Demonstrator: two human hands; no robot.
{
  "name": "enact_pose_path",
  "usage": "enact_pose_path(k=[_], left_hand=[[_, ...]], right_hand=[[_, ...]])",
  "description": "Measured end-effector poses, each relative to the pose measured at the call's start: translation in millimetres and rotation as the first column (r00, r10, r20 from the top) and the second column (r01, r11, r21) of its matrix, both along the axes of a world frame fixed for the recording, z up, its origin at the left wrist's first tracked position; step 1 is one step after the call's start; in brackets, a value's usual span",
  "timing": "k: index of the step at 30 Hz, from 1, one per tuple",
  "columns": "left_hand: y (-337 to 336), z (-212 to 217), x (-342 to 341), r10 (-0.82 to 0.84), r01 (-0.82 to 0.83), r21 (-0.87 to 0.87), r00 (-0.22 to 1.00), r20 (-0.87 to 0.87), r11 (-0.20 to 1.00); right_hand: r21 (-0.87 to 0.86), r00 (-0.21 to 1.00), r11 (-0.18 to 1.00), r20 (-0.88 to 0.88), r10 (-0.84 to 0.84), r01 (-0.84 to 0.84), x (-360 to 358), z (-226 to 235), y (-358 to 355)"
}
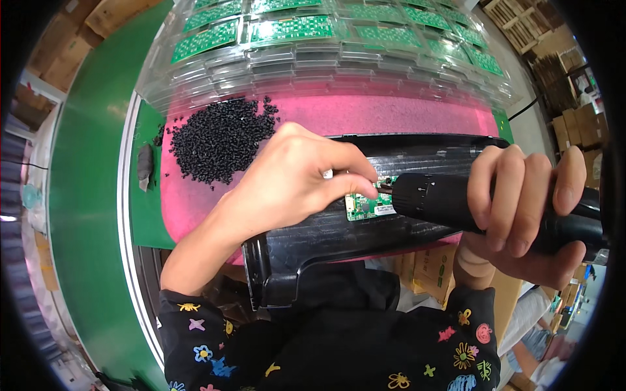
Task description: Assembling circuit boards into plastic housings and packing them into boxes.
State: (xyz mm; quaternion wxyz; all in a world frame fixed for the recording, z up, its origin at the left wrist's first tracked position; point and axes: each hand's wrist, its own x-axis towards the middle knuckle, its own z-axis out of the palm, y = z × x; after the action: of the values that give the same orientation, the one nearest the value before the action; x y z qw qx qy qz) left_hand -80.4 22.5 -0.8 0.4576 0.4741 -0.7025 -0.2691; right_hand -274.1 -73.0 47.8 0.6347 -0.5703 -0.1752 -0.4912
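Observation:
My right hand [521, 202] is wrapped round a black electric screwdriver [433, 197], which lies nearly level and points left. Its bit reaches a small green circuit board [360, 206] with a white connector and a pale label. The board rests on a long black plastic housing [326, 241]. At the tip of the bit, my left hand [290, 173] pinches thumb and forefinger together; whatever is between them is too small or hidden to make out. Left of that hand spreads a heap of small black screws [222, 138].
A pink mat [313, 112] covers part of the green worktop [98, 169]. Behind it rise stacked clear plastic trays [280, 65] holding several green circuit boards [290, 29]. A dark grey lump [145, 167] lies left of the mat. Cardboard boxes [583, 127] stand far right.

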Motion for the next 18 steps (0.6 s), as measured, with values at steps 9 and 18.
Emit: enact_pose_path(k=[9,18], left_hand=[[-1.9,-2.9,2.5,-0.01,0.01,-0.044,1.0,-0.006,0.999],[-1.7,-0.8,0.4,0.085,-0.072,-0.134,0.992,0.095,0.988]], right_hand=[[0.067,0.992,0.998,-0.127,0.017,-0.009,8.6,0.7,7.6],[0.053,0.988,0.998,-0.155,0.022,-0.014,7.6,5.6,3.3]])
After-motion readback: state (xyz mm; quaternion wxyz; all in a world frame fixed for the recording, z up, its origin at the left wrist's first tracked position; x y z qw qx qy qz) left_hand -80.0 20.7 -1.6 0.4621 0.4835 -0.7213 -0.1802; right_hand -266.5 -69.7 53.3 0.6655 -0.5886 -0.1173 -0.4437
